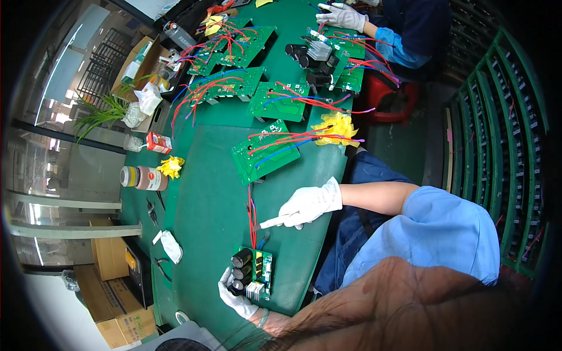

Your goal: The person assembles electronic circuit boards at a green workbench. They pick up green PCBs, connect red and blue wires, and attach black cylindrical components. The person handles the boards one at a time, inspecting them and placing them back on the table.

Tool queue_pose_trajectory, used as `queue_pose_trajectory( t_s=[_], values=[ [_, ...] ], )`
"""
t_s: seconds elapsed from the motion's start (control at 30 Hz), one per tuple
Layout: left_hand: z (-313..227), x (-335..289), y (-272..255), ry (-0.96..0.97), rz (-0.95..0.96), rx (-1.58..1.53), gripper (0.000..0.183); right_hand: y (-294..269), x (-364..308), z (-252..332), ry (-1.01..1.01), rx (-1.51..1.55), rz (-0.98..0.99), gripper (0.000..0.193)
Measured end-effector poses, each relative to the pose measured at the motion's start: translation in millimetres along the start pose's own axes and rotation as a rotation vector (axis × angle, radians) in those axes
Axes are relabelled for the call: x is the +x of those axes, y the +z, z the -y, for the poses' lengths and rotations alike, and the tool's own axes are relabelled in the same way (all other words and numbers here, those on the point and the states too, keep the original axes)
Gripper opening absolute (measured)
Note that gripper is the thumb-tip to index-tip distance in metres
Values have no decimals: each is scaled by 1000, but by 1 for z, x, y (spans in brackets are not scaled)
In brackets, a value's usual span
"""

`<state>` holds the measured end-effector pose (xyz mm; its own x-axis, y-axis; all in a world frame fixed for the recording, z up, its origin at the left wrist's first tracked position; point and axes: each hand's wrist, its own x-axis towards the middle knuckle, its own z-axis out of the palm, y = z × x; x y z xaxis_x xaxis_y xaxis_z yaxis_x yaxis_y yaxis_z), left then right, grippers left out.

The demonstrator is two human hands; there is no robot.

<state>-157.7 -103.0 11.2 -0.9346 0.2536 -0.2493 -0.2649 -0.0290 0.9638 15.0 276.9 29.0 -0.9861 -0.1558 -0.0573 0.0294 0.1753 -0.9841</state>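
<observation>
My left hand (235, 297), in a white glove, grips the near-left edge of a green circuit board (266, 284). That board carries black cylindrical capacitors (241, 258) and a silver heatsink (255, 291). Red wires (253, 219) run up from its top edge across the green mat. Above and right of it, my white-gloved right hand (310, 206) has its fingers closed round a slim white stick-like tool (270, 223). The tool's dark tip is beside the red wires; its exact kind is too small to tell.
Another wired circuit board (266, 155) lies ahead, with more boards (281, 99) beyond. Yellow crumpled pieces (336, 128), a jar (151, 179), a drink carton (158, 143) and pliers (153, 214) sit around the table. A co-worker's gloved hand (342, 17) is at the top; green racks (497, 128) stand right.
</observation>
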Motion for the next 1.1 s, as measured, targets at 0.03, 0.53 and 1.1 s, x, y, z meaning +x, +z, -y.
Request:
queue_pose_trajectory(
  t_s=[0.03, 0.53, 1.1],
  values=[
    [-2, -1, 2, -11, -4, 6, 56, 0, 0, -1, -1, 5, 1, 25],
    [3, 2, -8, 57, 31, 91, 55, -3, 2, 7, -42, -183, 41, 34],
    [0, -1, -3, 40, 32, 85, 55, 4, 3, -5, -136, -267, -21, 38]
  ],
)
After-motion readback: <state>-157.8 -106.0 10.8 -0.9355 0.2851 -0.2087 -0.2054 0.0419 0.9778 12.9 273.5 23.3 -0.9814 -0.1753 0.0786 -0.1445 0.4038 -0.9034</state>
